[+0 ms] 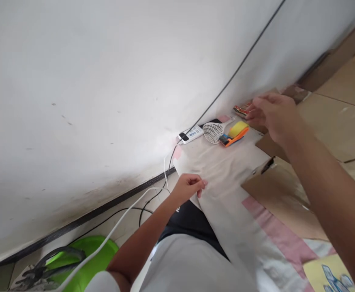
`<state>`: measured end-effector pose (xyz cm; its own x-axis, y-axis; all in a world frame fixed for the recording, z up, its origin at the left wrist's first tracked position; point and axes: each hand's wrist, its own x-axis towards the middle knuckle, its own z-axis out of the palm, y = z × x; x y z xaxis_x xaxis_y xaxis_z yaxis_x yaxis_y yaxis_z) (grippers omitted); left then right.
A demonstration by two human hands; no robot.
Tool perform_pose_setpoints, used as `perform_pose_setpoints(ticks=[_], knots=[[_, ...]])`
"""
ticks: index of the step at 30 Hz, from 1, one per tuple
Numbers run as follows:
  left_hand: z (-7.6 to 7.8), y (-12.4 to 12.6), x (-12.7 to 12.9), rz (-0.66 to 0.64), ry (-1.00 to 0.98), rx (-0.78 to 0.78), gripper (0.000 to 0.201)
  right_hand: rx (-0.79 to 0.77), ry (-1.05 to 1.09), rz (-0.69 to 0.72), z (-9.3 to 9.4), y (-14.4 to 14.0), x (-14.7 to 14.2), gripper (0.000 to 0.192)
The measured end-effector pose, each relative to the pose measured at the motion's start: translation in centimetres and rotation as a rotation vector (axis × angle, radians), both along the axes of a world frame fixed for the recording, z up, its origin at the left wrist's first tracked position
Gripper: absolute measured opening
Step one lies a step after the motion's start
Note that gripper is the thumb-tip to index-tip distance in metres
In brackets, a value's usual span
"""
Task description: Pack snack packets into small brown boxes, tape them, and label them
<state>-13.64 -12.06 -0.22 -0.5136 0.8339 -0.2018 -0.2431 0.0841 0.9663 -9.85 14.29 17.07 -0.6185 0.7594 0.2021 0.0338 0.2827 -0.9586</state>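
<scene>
My right hand (270, 113) reaches over the far right end of the cloth-covered table (220, 166). It is slightly blurred, its fingers loosely bent and apart. Beside the fingertips lies a red printed packet (242, 109); whether they touch it I cannot tell. Closer to me are a yellow and orange rolled strap (236, 132) with a dark buckle, and a pale slotted skimmer (214, 132). My left hand (192, 185) is over the table's near left edge, fingers curled in against the thumb, with nothing visible in them.
A white power strip (191, 134) with a black plug sits against the wall (104, 81). Black and white cables run down to the floor. Cardboard boxes (282, 190) stand on the right. At lower left is a green basin (95, 259) with a dark hose-like loop.
</scene>
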Motion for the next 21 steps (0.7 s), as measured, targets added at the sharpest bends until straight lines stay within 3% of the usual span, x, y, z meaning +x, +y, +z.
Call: perform_pose_setpoints(ticks=[3,6,9,13,15,19,21], knots=[[2.8,1.4,0.1,-0.011,0.122,0.1,0.044,0.053,-0.23,0.29,-0.1,-3.4,6.4,0.025],[4.5,2.8,1.1,-0.087,0.199,0.162,0.043,-0.122,-0.349,0.407,-2.2,-6.0,11.1,0.029],[5.5,4.6,2.4,-0.159,0.206,0.176,0.045,-0.214,-0.363,0.48,-3.8,-7.0,13.3,0.033],[6.4,6.6,3.8,-0.209,0.17,0.138,0.043,-0.04,-0.296,0.402,-3.5,-6.9,14.9,0.061],[6.8,7.2,4.4,-0.223,0.167,0.111,0.042,0.094,-0.29,0.311,-3.1,-6.9,15.5,0.065],[7.4,8.0,5.8,-0.27,0.234,0.119,0.039,0.311,-0.329,0.174,-2.5,-6.7,16.3,0.013],[7.7,8.4,5.9,-0.312,0.247,0.122,0.034,0.388,-0.34,0.12,-1.9,-6.4,17.3,0.02]])
